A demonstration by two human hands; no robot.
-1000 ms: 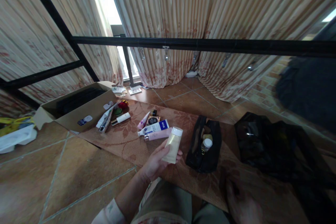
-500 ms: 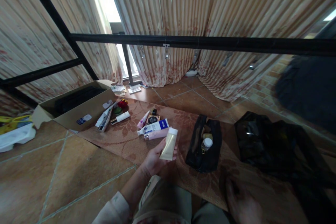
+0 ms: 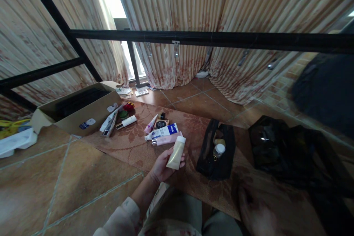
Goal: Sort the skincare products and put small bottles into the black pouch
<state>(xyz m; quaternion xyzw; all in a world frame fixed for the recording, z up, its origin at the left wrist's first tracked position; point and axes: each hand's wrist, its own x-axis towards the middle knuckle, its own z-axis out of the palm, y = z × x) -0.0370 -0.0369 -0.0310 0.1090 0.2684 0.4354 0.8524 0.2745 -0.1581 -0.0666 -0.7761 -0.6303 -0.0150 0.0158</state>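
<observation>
My left hand (image 3: 161, 166) is closed around a pale yellow tube with a white cap (image 3: 176, 152) and holds it just above the brown woven mat (image 3: 129, 147). The tube's cap points toward a pink tube (image 3: 167, 139) and a white-and-blue tube (image 3: 162, 132) lying on the mat. To the right, an open black pouch (image 3: 210, 167) holds a white-capped bottle (image 3: 219, 150). My right hand (image 3: 256, 210) rests low at the bottom right; it is blurred and its fingers are unclear.
More small tubes and jars (image 3: 125, 118) lie beside an open cardboard box (image 3: 83, 120) at the left. A black plastic bag (image 3: 284, 151) sits at the right. A black metal rail (image 3: 210, 38) crosses in front of striped curtains. White and yellow bags (image 3: 13, 140) lie far left.
My left hand has lowered the yellow tube a little and brought it leftward, closer to the pink tube. My right hand has stayed in place.
</observation>
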